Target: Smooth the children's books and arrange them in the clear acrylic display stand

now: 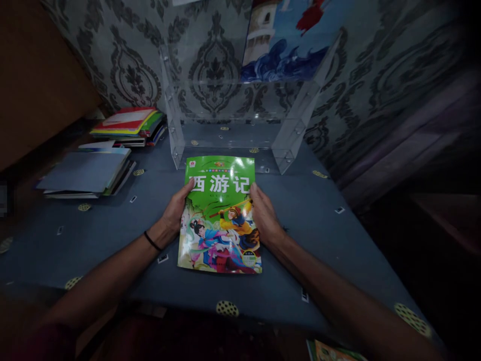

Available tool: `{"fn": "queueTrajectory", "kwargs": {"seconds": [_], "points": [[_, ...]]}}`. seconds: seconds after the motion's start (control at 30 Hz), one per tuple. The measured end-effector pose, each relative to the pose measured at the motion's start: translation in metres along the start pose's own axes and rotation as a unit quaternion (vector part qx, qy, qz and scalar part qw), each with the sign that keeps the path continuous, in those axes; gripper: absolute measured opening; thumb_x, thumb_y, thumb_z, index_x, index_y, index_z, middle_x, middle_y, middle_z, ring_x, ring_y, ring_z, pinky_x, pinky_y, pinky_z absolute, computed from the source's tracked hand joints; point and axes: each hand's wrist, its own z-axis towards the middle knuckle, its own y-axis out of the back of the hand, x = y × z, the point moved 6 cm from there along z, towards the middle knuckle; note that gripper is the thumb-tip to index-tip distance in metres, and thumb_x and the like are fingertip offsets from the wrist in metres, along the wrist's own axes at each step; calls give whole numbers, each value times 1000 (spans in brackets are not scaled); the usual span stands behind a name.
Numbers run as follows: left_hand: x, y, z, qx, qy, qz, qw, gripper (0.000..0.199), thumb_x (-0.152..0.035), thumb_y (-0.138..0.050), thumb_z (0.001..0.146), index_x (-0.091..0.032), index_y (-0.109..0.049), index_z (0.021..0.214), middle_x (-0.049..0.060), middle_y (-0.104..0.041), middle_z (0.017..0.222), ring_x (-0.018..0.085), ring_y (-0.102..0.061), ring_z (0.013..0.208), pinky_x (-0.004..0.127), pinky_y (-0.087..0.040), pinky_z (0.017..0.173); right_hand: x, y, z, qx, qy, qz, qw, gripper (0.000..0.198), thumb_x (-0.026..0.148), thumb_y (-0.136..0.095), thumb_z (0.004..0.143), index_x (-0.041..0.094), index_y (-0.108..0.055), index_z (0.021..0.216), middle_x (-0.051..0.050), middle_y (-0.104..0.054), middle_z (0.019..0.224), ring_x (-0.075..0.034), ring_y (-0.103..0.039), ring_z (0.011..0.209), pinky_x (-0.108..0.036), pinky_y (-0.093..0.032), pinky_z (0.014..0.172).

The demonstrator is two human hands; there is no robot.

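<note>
A green picture book [221, 215] with large white Chinese characters and cartoon figures on its cover is held face up in front of me. My left hand [176, 208] grips its left edge, thumb on the cover and the other fingers hidden behind. On the opposite edge my right hand [265, 213] holds it the same way, its fingers mostly out of sight. Just beyond the book's top edge stands a clear acrylic rack [289, 145]. A dark band circles my left wrist.
A book with a blue sea picture [285, 50] stands high in the rack. Two stacks of books, a nearer stack [88, 170] and a farther stack [128, 123], lie at the left. A dark blue patterned cloth [308, 235] covers the table. Another colourful cover [332, 352] shows below the front edge.
</note>
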Motion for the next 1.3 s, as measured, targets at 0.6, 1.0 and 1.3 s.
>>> {"fn": "queueTrajectory", "kwargs": {"seconds": [0.6,1.0,1.3], "points": [[-4,-5,0,-3,-17,-13,1000,43,-37,-49,100,-15,-60,135,13,-76,114,31,-73,107,50,-57,99,3,-2,0,21,2,-44,999,61,79,-59,79,27,-70,108,-5,-77,109,-29,-71,109,-45,-61,87],[-3,-5,-2,19,12,-34,999,43,-33,-52,99,-12,-60,135,15,-76,113,31,-75,101,48,-58,98,-1,1,1,6,-12,-9,1000,54,75,-65,78,27,-71,103,-3,-77,111,-30,-69,114,-46,-60,91],[0,2,-4,6,12,-46,999,41,-31,-53,97,-10,-63,131,14,-79,104,30,-76,99,44,-59,96,-4,-6,-2,32,-11,44,998,53,73,-66,79,26,-72,104,-4,-78,109,-29,-68,117,-46,-57,97]]}}
